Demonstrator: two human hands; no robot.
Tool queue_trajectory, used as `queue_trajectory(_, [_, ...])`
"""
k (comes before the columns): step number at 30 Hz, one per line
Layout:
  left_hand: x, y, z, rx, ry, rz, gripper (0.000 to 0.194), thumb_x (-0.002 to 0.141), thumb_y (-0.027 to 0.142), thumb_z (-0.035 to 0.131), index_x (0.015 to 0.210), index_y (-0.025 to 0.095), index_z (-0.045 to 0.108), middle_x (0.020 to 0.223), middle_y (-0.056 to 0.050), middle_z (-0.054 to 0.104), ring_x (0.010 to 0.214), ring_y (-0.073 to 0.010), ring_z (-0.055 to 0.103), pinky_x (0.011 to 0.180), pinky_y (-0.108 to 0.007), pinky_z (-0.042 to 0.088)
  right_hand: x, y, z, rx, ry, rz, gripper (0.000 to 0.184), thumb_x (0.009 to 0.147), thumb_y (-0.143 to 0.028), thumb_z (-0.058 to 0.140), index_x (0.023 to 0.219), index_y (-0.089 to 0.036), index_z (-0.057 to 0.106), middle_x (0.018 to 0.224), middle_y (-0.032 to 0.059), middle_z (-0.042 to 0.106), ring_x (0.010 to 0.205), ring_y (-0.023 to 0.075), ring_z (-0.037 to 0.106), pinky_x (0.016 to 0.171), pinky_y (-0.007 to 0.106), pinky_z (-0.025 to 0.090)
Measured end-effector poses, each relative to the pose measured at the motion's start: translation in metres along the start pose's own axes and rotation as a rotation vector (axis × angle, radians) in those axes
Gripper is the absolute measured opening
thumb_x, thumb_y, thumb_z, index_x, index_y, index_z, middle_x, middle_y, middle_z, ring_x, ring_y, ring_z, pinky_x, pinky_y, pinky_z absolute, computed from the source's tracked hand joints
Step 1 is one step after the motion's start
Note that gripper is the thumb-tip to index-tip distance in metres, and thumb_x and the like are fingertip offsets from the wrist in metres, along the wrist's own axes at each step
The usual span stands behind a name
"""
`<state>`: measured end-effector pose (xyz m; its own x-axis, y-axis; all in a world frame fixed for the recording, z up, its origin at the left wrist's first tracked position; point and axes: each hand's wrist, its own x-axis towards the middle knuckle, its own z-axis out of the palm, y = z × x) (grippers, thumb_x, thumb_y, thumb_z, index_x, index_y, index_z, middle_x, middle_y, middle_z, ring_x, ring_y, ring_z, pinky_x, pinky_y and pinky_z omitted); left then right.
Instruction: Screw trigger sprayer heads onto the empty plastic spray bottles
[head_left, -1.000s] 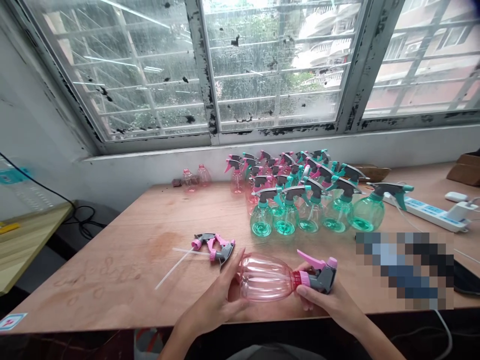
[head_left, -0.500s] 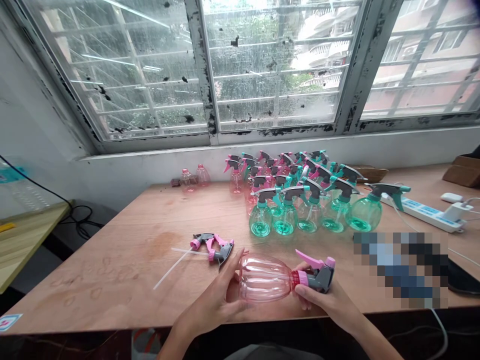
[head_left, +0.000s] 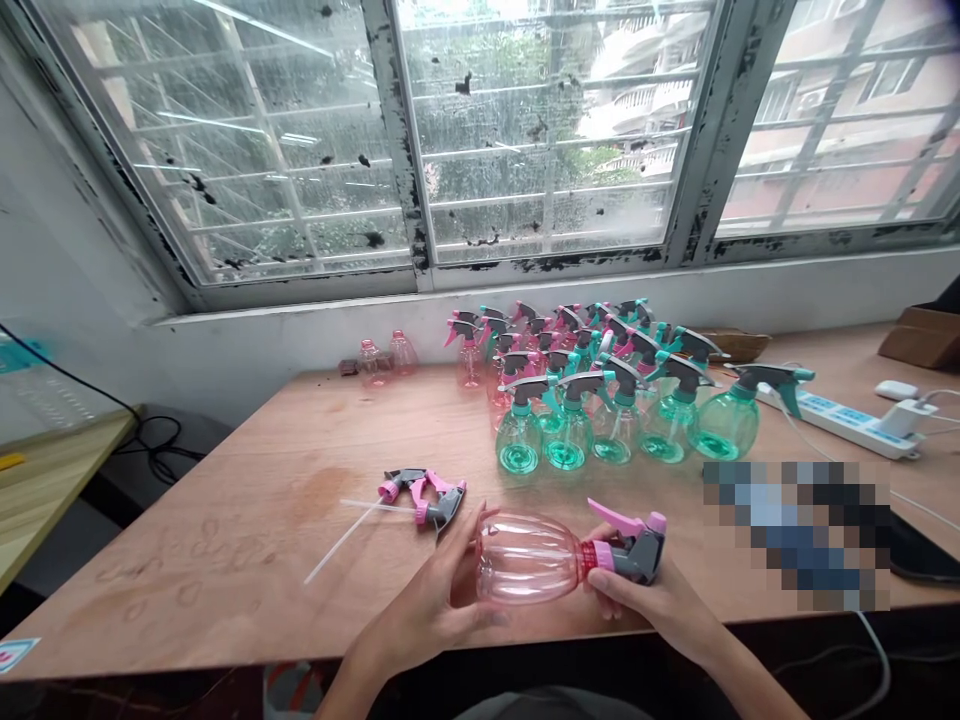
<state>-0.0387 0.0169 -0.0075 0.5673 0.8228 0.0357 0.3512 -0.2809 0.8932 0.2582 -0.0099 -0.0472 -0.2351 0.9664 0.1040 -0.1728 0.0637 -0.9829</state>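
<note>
We see a pink bottle with vertical ribs, its sprayer pink and grey, a matching loose sprayer, and teal bottles with grey-and-teal sprayers.

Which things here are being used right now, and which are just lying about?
Being used: left hand, right hand, pink spray bottle.

Lying about: loose pink trigger sprayer, teal spray bottles, power strip.

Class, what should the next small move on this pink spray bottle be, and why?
Probably twist the pink collar tight with the right hand while the left hand steadies the bottle: the spray head already sits on the neck, though I cannot tell whether it is fully screwed down.
</note>
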Motion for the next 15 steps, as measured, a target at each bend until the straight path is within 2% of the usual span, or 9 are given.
queue_trajectory(4, [-0.001, 0.008, 0.002, -0.003, 0.014, -0.016, 0.102, 0.085, 0.029, 0.079, 0.162, 0.030, 0.012, 0.171, -0.008, 0.022, 0.157, -0.0299, 0.023, 0.129, -0.046, 0.020, -0.001, -0.002, 0.002, -0.001, 0.015, 0.006, 0.035, 0.086, -0.047, 0.078, 0.099, -0.019, 0.062, 0.063, -0.0019, 0.067, 0.053, 0.0148, 0.058, 0.054, 0.029, 0.050])
queue_trajectory(8, [-0.003, 0.013, 0.003, -0.007, 0.012, -0.009, 0.095, 0.090, 0.019, 0.069, 0.163, 0.031, 0.010, 0.169, -0.007, 0.027, 0.156, -0.0284, 0.025, 0.128, -0.044, 0.022, -0.001, -0.004, 0.004, 0.002, 0.043, 0.030, 0.038, 0.082, -0.050, 0.080, 0.098, -0.020, 0.063, 0.061, -0.0021, 0.067, 0.053, 0.0164, 0.058, 0.054, 0.031, 0.049])
queue_trajectory(10, [-0.004, 0.012, 0.003, 0.000, -0.004, 0.001, 0.098, 0.090, 0.018, 0.069, 0.163, 0.031, 0.005, 0.170, -0.008, 0.025, 0.155, -0.0292, 0.027, 0.128, -0.045, 0.023, -0.002, -0.004, 0.004, 0.002, 0.040, 0.036, 0.037, 0.082, -0.050, 0.081, 0.096, -0.020, 0.063, 0.061, -0.0021, 0.067, 0.053, 0.0166, 0.058, 0.055, 0.031, 0.049])
queue_trajectory(13, [-0.004, 0.010, 0.001, -0.014, -0.031, -0.007, 0.114, 0.086, 0.023, 0.076, 0.161, 0.031, -0.009, 0.171, -0.011, 0.021, 0.155, -0.0301, 0.028, 0.128, -0.048, 0.023, -0.002, -0.004, 0.004, 0.019, 0.044, 0.024, 0.036, 0.082, -0.048, 0.081, 0.097, -0.020, 0.063, 0.062, -0.0026, 0.067, 0.053, 0.0156, 0.059, 0.054, 0.030, 0.049])
queue_trajectory(15, [-0.004, 0.009, 0.000, -0.022, -0.039, -0.029, 0.116, 0.085, 0.028, 0.078, 0.161, 0.030, -0.010, 0.172, -0.011, 0.018, 0.156, -0.0306, 0.025, 0.128, -0.049, 0.024, -0.001, -0.004, 0.004, 0.024, 0.045, 0.017, 0.035, 0.083, -0.047, 0.081, 0.096, -0.020, 0.062, 0.063, -0.0028, 0.067, 0.052, 0.0148, 0.059, 0.054, 0.028, 0.050])
